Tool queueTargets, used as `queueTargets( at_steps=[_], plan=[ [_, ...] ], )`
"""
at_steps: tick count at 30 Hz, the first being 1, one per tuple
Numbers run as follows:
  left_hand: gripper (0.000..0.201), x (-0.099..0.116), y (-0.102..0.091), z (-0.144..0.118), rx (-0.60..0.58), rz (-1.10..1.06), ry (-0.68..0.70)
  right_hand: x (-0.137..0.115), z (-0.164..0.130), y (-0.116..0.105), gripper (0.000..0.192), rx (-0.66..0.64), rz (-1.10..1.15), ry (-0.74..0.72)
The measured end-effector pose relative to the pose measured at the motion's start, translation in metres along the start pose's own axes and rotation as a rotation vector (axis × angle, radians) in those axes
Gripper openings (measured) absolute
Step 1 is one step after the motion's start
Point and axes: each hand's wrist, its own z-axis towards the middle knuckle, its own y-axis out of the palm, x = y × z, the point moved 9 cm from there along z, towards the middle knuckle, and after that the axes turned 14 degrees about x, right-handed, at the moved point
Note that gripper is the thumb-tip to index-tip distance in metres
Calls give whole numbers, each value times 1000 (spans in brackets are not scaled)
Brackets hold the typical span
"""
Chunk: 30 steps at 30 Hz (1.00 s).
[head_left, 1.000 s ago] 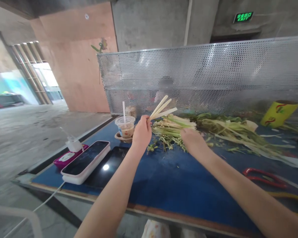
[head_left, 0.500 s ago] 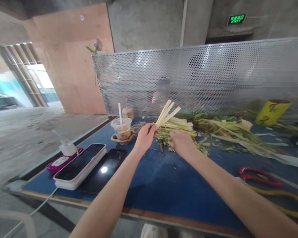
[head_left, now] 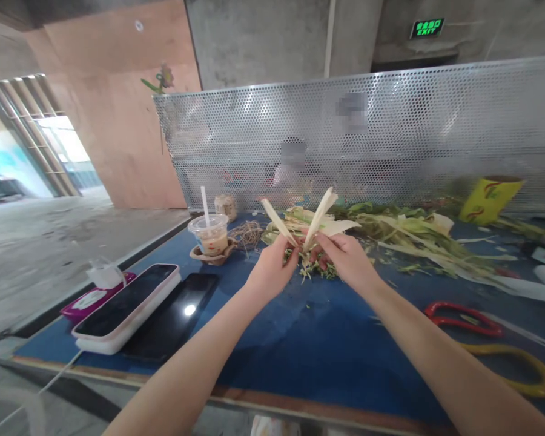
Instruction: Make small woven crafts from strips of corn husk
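My left hand (head_left: 273, 267) is closed, thumb and fingers pinching the lower end of a pale, flat plant strip (head_left: 278, 219) that leans up to the left. My right hand (head_left: 347, 257), closer to the pile, pinches other pale plant strips (head_left: 320, 215); one points up and another stretches to the right. The two hands nearly meet above the blue tabletop (head_left: 295, 339), so the strips' lower ends are partly hidden by fingers. Just behind and beneath them lie a heap of pale stalks (head_left: 300, 213) and green plant scraps (head_left: 329, 271).
To the left stand an iced drink cup (head_left: 209, 233), a tangle of brown twine (head_left: 246, 234), a phone on a white block (head_left: 131, 303) and a dark tablet-like slab (head_left: 175, 315). Red-handled scissors (head_left: 464, 318) and long leaves (head_left: 418, 239) lie right. A perforated metal screen (head_left: 263, 133) rises behind.
My right hand has come up from the heap to meet my left hand and now holds strips. The strips, bunched in my left hand before, are spread between both hands.
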Motion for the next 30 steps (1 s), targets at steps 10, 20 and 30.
queueTargets(
  at_steps=[10,20,30],
  plan=[
    [14,-14,16,-6,-67,-609,-493,-11,0,-12,22,43,319,93],
    [21,-23,21,-11,-118,-667,-641,-21,-9,-1,24,-77,79,-65],
    [15,-34,24,-20,-64,-607,-755,-41,-18,3,16,-28,-293,-501]
  ],
)
